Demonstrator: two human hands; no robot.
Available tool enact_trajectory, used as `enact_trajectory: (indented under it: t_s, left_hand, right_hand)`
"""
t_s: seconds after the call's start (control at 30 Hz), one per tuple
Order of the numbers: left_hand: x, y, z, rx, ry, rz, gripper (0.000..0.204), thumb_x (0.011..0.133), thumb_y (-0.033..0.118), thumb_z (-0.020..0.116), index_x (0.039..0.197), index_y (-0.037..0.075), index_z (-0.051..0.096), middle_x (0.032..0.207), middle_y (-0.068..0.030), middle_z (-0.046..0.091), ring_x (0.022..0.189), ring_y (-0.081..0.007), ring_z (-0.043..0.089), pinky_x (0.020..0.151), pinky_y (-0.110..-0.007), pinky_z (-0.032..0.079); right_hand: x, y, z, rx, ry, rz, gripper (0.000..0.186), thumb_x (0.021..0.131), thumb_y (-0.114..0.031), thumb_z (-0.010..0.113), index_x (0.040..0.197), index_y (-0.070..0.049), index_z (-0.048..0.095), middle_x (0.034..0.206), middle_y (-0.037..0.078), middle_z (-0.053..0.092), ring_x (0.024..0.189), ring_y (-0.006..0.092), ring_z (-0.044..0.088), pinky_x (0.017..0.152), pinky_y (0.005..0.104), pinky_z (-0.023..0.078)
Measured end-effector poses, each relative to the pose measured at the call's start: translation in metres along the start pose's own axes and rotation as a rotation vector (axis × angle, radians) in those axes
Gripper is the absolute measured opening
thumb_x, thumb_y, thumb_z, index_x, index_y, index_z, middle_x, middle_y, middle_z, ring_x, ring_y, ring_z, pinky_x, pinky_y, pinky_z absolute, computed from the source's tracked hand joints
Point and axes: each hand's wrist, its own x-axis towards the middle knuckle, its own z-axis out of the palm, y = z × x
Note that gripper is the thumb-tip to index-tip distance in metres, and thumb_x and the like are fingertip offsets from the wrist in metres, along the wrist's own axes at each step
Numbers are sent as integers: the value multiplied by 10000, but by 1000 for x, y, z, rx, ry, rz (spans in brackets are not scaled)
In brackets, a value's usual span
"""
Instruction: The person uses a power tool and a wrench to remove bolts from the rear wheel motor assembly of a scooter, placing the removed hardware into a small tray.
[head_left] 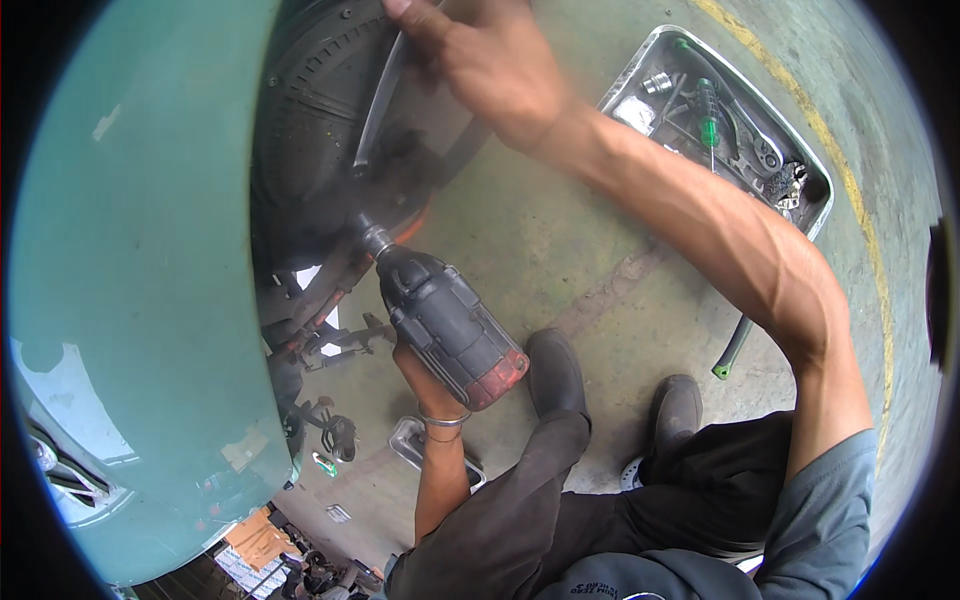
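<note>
My left hand [424, 385] is wrapped round the grip of a black and red impact wrench [440, 315], mostly hidden beneath its body. The socket [376, 238] on its nose points up and left into the dark wheel-well liner [320, 110]. Whether the socket sits on a fastener there is too dark to tell. At the top edge, my right hand [490, 75] is closed on a long, flat metal bar [381, 100]. The bar's lower tip reaches down against the liner, just above the socket. Its upper end is hidden by my fingers and the picture edge.
A pale green car body panel [150, 250] fills the left side. At upper right, a metal tray [822, 185] holds a green screwdriver [708, 115], a ratchet [765, 150] and other tools. A green-ended handle [733, 350] and a small tray [405, 437] lie on the floor near my shoes.
</note>
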Motion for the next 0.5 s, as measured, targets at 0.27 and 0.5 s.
enact_trajectory:
  t_s: [0.27, 0.5]
  left_hand:
    - [-6, 27, 34, 176, 192, 148, 343, 782, 192, 750, 1038, 0, 626, 957, -82, 678, 808, -206, 649, 742, -348, 522]
    - [3, 32, 44, 132, 232, 150, 252, 814, 78, 675, 1044, -15, 629, 956, -68, 686, 765, -154, 655, 697, -311, 563]
  right_hand:
    - [28, -16, -104, -285, 136, 354, 481, 970, -412, 536, 1161, 23, 609, 911, 145, 678, 752, 188, 613, 685, 309, 473]
    - [-34, 59, -200, -1097, -396, 588, 242, 910, -196, 562, 1004, 18, 624, 853, 86, 639, 734, 159, 615, 591, 319, 496]
